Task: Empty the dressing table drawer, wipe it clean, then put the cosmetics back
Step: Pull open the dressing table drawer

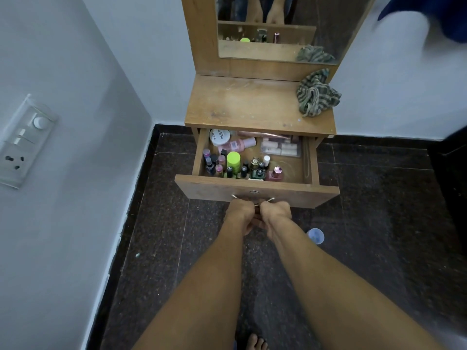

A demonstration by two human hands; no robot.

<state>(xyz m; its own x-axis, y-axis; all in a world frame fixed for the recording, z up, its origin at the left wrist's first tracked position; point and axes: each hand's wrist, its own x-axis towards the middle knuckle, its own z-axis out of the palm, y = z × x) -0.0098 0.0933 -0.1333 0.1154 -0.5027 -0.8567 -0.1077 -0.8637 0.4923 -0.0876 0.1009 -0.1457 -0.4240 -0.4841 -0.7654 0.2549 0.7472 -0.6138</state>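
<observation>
The left hand [240,213] and the right hand [276,212] sit side by side at the front of the drawer [214,188], fingers curled round its metal handle [270,199]. The drawer stands pulled out, packed with cosmetics [233,160]. I'd say emptying hasn't begun; next, the bottles need lifting out onto the table top [242,102], near the cloth [317,96].

Soft, cool, even light fills this corner, leaving only faint shadows inside the drawer [290,195]. The dark floor [379,223] looks murky. The wide lens bows the walls [75,72] outward, and a blue shape [427,18] at top right is smeared with blur.
</observation>
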